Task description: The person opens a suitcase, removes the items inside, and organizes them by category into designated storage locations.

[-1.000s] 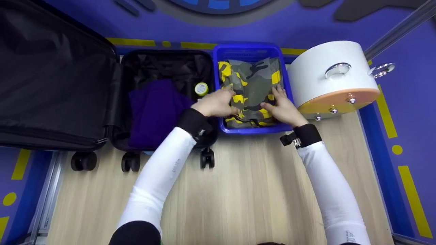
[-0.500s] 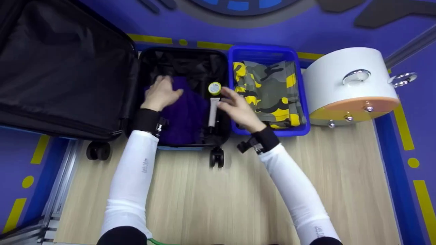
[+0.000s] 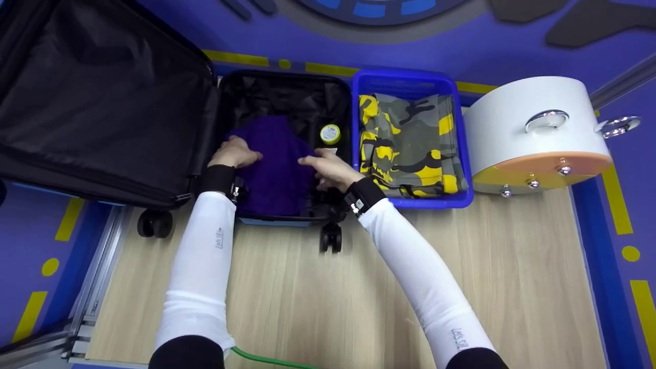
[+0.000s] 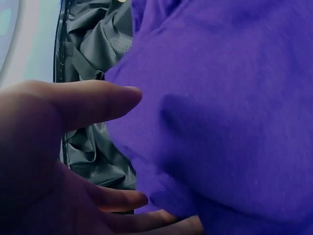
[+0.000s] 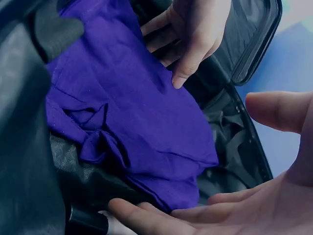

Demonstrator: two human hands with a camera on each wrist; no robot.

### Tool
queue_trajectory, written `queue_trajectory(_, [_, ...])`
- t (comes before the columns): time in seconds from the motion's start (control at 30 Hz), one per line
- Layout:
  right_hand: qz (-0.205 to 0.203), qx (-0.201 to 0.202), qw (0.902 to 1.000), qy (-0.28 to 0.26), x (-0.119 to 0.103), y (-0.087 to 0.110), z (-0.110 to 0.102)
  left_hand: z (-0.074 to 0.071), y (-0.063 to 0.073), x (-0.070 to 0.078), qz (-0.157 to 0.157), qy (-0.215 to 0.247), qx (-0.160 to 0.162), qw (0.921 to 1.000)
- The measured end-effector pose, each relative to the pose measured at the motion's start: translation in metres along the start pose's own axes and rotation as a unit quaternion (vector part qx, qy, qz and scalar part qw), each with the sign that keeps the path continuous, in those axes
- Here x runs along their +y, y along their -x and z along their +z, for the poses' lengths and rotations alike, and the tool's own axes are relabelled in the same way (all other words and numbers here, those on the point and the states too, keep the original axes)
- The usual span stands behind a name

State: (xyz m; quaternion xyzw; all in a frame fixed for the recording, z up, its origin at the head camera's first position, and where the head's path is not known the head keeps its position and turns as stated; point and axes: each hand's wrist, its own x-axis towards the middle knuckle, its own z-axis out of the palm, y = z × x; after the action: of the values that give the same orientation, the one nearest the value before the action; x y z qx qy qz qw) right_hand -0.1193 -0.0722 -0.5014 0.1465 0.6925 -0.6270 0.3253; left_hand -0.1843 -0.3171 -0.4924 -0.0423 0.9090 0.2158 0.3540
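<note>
A folded purple cloth garment (image 3: pixel 279 169) lies in the black open suitcase (image 3: pixel 302 76). My left hand (image 3: pixel 234 152) is at its left edge; in the left wrist view the thumb is apart from the fingers, whose tips meet the purple fabric (image 4: pixel 234 122). On the opposite side, my right hand (image 3: pixel 333 168) reaches in with fingers extended along the garment's edge. The right wrist view has that hand (image 5: pixel 264 196) spread, fingertips close to the cloth (image 5: pixel 146 117). Beneath the right hand, a pale tube (image 3: pixel 329 151) is mostly hidden.
A round yellow-rimmed container (image 3: pixel 330 134) sits in the suitcase. Its raised lid (image 3: pixel 118 107) stands at left. To the right are a blue basket (image 3: pixel 410 204) with camouflage cloth (image 3: pixel 415 143) in it and a white cabinet (image 3: pixel 533 107) with knobs.
Both hands have left the camouflage cloth in the basket and moved left to the purple garment. Over the last half second they have lowered to its two sides. The head view has shifted.
</note>
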Motion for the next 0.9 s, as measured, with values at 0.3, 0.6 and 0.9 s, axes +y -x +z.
queue_trajectory(0.3, [0.012, -0.016, 0.9993, -0.032, -0.001, -0.004, 0.005, -0.006, 0.003, -0.007, 0.032, -0.001, -0.044, 0.9985])
queue_trajectory(0.6, [0.002, -0.097, 0.9935, 0.061, -0.003, -0.003, 0.016, -0.006, 0.006, -0.005, 0.134, 0.013, -0.040, 0.9902])
queue_trajectory(0.9, [0.011, -0.077, 0.9926, 0.093, -0.004, -0.003, 0.012, -0.008, 0.013, 0.001, 0.220, 0.036, -0.029, 0.9745])
